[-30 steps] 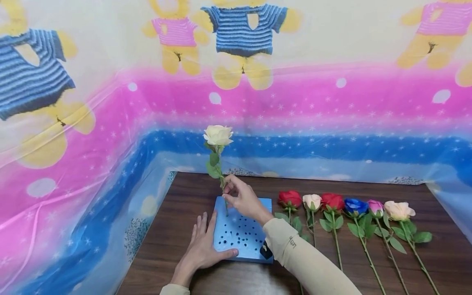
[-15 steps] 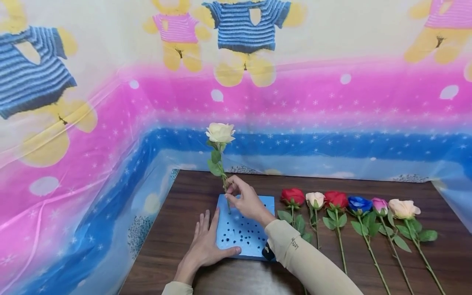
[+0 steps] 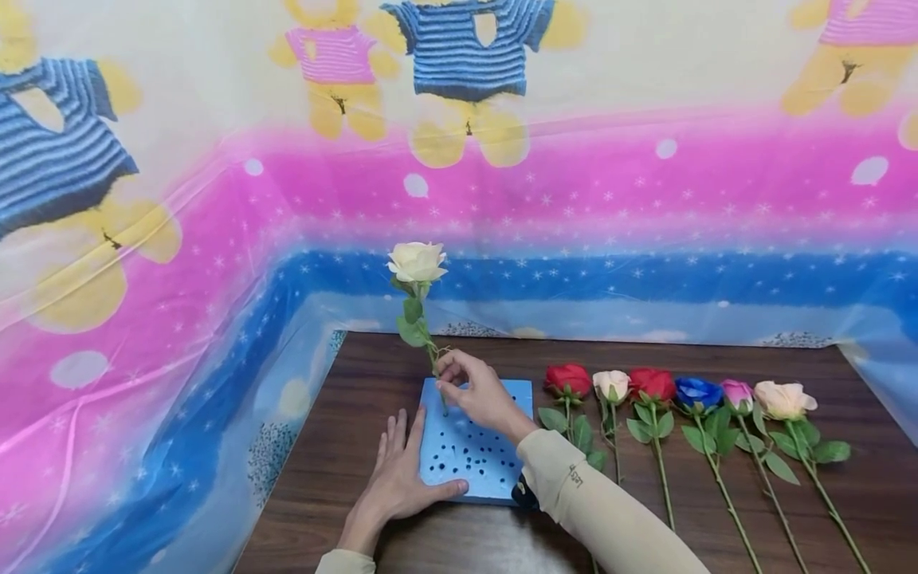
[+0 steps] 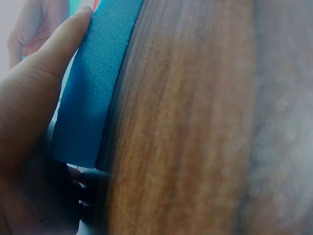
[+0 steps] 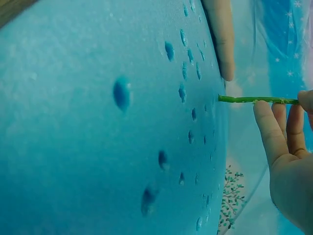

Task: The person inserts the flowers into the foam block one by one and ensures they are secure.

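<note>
My right hand (image 3: pixel 482 397) pinches the stem of a white rose (image 3: pixel 417 263) between thumb and fingers. The rose stands nearly upright, leaning slightly left, over the far left part of a blue foam block (image 3: pixel 473 478) dotted with holes. In the right wrist view, the lower end of the green stem (image 5: pixel 239 99) is at the block's surface; whether it sits in a hole I cannot tell. My left hand (image 3: pixel 398 478) rests against the block's near left corner, its fingers straight along the left side and its thumb (image 4: pixel 66 41) across the near edge.
Right of the block, several roses lie in a row on the brown wooden table (image 3: pixel 323 446): red (image 3: pixel 566 379), cream, another red, blue (image 3: pixel 699 392), pink and peach (image 3: pixel 785 400). A printed cloth (image 3: pixel 574 191) hangs behind the table and along its left side.
The rose's head has tipped slightly left and come down a little against the block. My right hand has lowered slightly. The left hand keeps its place on the block.
</note>
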The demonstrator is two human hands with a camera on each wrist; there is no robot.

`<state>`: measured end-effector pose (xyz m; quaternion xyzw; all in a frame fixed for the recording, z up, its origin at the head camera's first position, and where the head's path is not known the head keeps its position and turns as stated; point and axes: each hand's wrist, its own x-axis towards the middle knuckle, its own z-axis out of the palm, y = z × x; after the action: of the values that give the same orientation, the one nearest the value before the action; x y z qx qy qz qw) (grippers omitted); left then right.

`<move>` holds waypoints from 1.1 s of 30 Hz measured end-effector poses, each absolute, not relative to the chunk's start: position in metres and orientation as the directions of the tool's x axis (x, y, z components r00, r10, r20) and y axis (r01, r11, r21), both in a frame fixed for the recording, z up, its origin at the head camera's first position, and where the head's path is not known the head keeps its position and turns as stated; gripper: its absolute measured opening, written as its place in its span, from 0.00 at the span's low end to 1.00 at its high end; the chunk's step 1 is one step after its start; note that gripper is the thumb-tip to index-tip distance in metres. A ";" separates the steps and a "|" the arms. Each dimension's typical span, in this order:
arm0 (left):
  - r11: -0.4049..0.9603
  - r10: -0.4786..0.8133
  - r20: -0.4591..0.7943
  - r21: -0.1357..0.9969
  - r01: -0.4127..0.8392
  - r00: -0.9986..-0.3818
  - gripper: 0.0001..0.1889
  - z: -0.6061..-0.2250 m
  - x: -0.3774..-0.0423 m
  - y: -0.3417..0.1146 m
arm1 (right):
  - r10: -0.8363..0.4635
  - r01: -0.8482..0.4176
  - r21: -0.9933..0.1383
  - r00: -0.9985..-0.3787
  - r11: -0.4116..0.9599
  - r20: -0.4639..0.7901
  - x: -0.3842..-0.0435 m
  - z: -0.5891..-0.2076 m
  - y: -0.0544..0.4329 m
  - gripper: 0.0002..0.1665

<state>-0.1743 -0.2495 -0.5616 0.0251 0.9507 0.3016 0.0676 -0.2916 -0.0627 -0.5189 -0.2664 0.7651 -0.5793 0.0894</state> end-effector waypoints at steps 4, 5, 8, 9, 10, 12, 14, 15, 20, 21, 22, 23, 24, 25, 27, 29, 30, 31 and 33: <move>0.821 0.090 -0.114 0.571 0.009 -0.989 0.75 -0.562 -0.175 -0.250 | -0.505 -0.299 -0.930 -0.849 0.215 0.156 -0.291 -0.520 -0.061 0.12; 0.821 0.092 -0.111 0.571 0.013 -0.990 0.75 -0.562 -0.175 -0.249 | -0.502 -0.298 -0.928 -0.851 0.222 0.153 -0.291 -0.520 -0.060 0.13; 0.819 0.092 -0.108 0.573 0.014 -0.990 0.75 -0.561 -0.175 -0.248 | -0.502 -0.299 -0.928 -0.851 0.222 0.154 -0.290 -0.521 -0.056 0.15; 0.819 0.090 -0.111 0.574 0.010 -0.990 0.75 -0.561 -0.175 -0.248 | -0.503 -0.298 -0.930 -0.850 0.216 0.155 -0.290 -0.521 -0.055 0.16; 0.818 0.088 -0.111 0.575 0.009 -0.990 0.75 -0.561 -0.175 -0.248 | -0.504 -0.293 -0.933 -0.850 0.207 0.155 -0.290 -0.521 -0.054 0.16; 0.817 0.085 -0.107 0.577 0.008 -0.991 0.76 -0.561 -0.175 -0.248 | -0.506 -0.277 -0.943 -0.849 0.187 0.149 -0.289 -0.521 -0.052 0.16; 0.819 0.081 -0.112 0.573 0.002 -0.990 0.76 -0.561 -0.175 -0.248 | -0.508 -0.266 -0.949 -0.848 0.166 0.149 -0.289 -0.522 -0.051 0.16; 0.820 0.082 -0.112 0.572 0.003 -0.990 0.76 -0.562 -0.175 -0.249 | -0.509 -0.256 -0.953 -0.849 0.160 0.143 -0.289 -0.522 -0.050 0.16; 0.821 0.078 -0.117 0.570 -0.003 -0.990 0.76 -0.563 -0.174 -0.247 | -0.508 -0.236 -0.962 -0.851 0.139 0.135 -0.288 -0.523 -0.047 0.17; 0.818 0.078 -0.115 0.575 -0.002 -0.990 0.76 -0.564 -0.174 -0.247 | -0.506 -0.235 -0.963 -0.852 0.136 0.136 -0.288 -0.522 -0.046 0.18; 0.816 0.078 -0.114 0.578 -0.002 -0.990 0.76 -0.564 -0.174 -0.247 | -0.505 -0.237 -0.963 -0.852 0.133 0.140 -0.288 -0.521 -0.044 0.18; 0.816 0.080 -0.114 0.579 -0.001 -0.990 0.76 -0.563 -0.174 -0.246 | -0.503 -0.238 -0.963 -0.852 0.127 0.144 -0.288 -0.520 -0.043 0.19; 0.814 0.080 -0.113 0.581 0.000 -0.990 0.76 -0.563 -0.174 -0.246 | -0.502 -0.243 -0.962 -0.852 0.123 0.151 -0.288 -0.519 -0.042 0.20; 0.814 0.080 -0.113 0.581 0.000 -0.990 0.76 -0.563 -0.174 -0.246 | -0.501 -0.243 -0.963 -0.852 0.119 0.153 -0.288 -0.518 -0.041 0.22; 0.817 0.079 -0.117 0.577 -0.003 -0.990 0.76 -0.564 -0.174 -0.246 | -0.505 -0.242 -0.964 -0.849 0.108 0.156 -0.287 -0.515 -0.038 0.26; 0.819 0.076 -0.120 0.574 -0.007 -0.990 0.76 -0.563 -0.174 -0.246 | -0.511 -0.234 -0.968 -0.845 0.094 0.155 -0.287 -0.513 -0.035 0.30; 0.820 0.075 -0.121 0.572 -0.008 -0.990 0.76 -0.563 -0.174 -0.246 | -0.515 -0.232 -0.969 -0.842 0.082 0.158 -0.287 -0.511 -0.033 0.33; 0.820 0.074 -0.123 0.572 -0.009 -0.990 0.76 -0.563 -0.174 -0.246 | -0.518 -0.223 -0.972 -0.841 0.071 0.155 -0.287 -0.510 -0.031 0.36; 0.818 0.074 -0.122 0.576 -0.009 -0.990 0.76 -0.562 -0.175 -0.246 | -0.521 -0.211 -0.976 -0.840 0.053 0.153 -0.287 -0.508 -0.027 0.40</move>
<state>-0.1745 -0.2463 -0.5624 0.0170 0.9508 0.3016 0.0694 -0.2871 -0.0272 -0.5078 -0.2556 0.7155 -0.6387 0.1213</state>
